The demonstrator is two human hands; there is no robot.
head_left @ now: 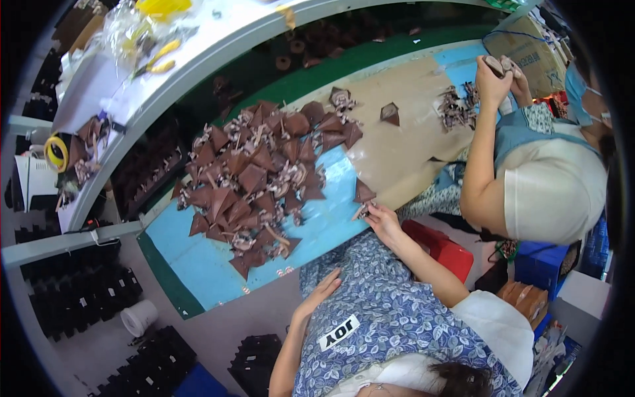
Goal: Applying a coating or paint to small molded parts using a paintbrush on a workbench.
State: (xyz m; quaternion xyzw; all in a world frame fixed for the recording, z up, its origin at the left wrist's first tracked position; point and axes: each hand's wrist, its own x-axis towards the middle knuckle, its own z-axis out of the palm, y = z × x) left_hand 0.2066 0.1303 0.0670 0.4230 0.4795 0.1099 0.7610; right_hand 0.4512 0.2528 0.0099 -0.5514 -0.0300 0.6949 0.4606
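Note:
My right hand (385, 223) is at the table's near edge, its fingers closed on a small pinkish-brown figure piece (362, 210). Just beyond it lies a dark brown pyramid-shaped piece (363, 191); whether the two are joined I cannot tell. My left hand (324, 292) lies flat against the blue leaf-print apron (377, 298), fingers stretched out and holding nothing. A large heap of brown pyramid pieces (253, 177), mixed with pinkish-brown figure parts, covers the left half of the blue-topped table (173, 246).
A co-worker (549, 178) at the right holds a brown piece (495, 66) in both hands. Near them lies a cluster of small figure parts (456, 108). One brown piece (390, 114) sits alone on brown paper (377, 155). A raised shelf (225, 33) runs along the back.

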